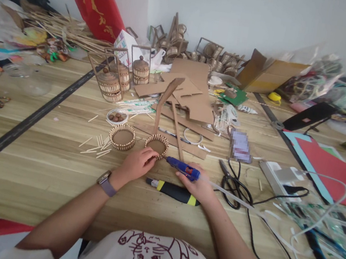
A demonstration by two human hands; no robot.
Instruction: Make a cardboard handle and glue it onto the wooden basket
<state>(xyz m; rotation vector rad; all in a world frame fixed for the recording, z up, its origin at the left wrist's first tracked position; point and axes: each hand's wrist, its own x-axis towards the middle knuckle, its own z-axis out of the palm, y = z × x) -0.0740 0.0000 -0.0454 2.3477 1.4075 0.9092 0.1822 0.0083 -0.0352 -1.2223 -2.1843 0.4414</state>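
Observation:
My left hand (138,164) pinches the near rim of a small round stick basket (157,144) with a brown cardboard base. A cardboard strip rises behind that basket. In my right hand (199,186) is a blue glue gun (183,168), its tip close to the basket's right edge. Left of it stands a second round stick basket (122,137). Short wooden sticks (100,146) lie scattered beside that one. Brown balls fill a small white dish (117,116) behind it. A yellow-and-black utility knife (175,191) lies just in front of my hands.
Black scissors (234,187), cords and a white power strip (277,178) lie to the right. Cardboard sheets (201,108) spread behind the baskets. Finished lidded baskets (110,84) stand back left, and a phone (240,146) lies right of centre.

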